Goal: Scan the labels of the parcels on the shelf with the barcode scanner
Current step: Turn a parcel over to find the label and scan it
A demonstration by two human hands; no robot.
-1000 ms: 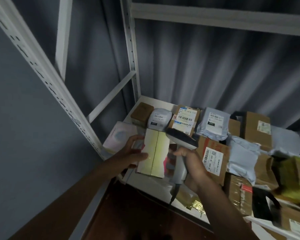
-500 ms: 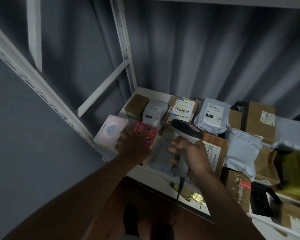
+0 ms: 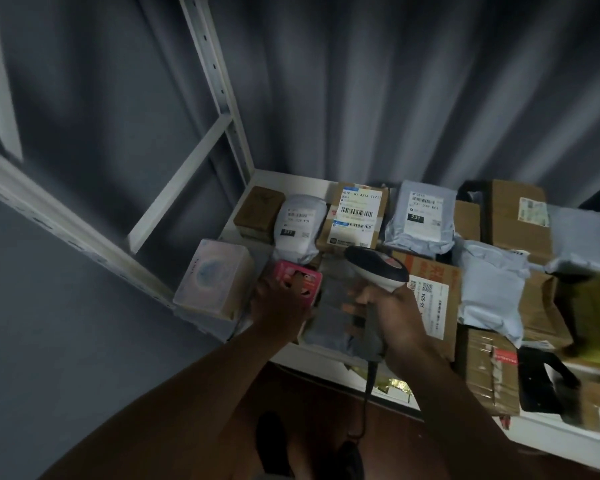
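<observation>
My right hand (image 3: 394,315) grips the handle of a grey-and-black barcode scanner (image 3: 376,268), whose head hovers over the parcels on the white shelf (image 3: 291,180). Its cable hangs down below the shelf edge. My left hand (image 3: 279,301) rests on a small pink box (image 3: 300,277) at the front left, fingers curled over it. A grey mailer bag (image 3: 333,306) lies between my hands. Behind are a white mailer with a label (image 3: 298,225), a cardboard box with barcode labels (image 3: 355,216) and a pale blue mailer (image 3: 421,216).
A pastel box (image 3: 213,277) stands at the shelf's left front corner, a brown box (image 3: 257,211) behind it. More cardboard boxes (image 3: 518,216) and mailers (image 3: 492,289) fill the right. White shelf uprights (image 3: 219,88) and a grey curtain (image 3: 395,81) bound the space.
The yellowish flat parcel held a second ago is gone from my left hand, which now lies on the pink box. The scanner has shifted slightly, and the view tilted down.
</observation>
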